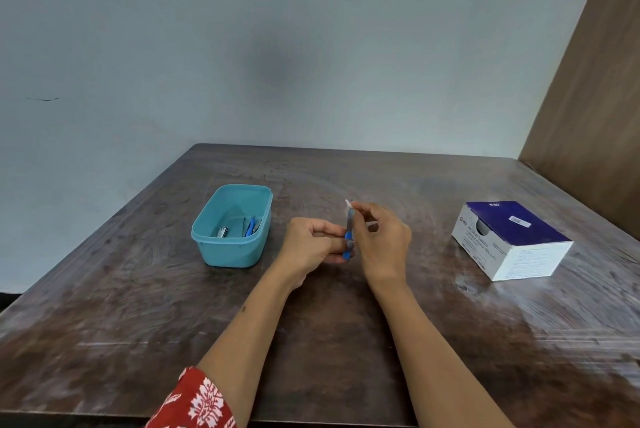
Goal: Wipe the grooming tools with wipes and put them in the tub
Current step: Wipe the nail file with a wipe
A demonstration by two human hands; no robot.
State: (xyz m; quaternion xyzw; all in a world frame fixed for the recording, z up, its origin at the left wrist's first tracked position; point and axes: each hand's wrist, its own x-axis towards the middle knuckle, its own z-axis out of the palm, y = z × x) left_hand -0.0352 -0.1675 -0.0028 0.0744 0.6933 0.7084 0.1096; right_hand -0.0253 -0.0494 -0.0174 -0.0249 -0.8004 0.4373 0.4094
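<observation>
Grooming tool (348, 233) with a blue handle stood nearly upright between your hands, above the middle of the wooden table (346, 341). Your left hand (311, 249) pinched its lower end, while your right hand (381, 240) closed its fingertips on the upper part with a white wipe (347, 203). Left of them sat the teal tub (231, 226), holding nail clippers (222, 231) and another blue-handled tool (250, 226). To your right lay the box of alcohol swabs (512, 240).

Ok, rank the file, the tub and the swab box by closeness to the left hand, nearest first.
1. File: held in the left hand, blue handle at its fingertips.
2. Tub: just to that hand's left on the table.
3. Swab box: far right, beyond the right hand.
</observation>
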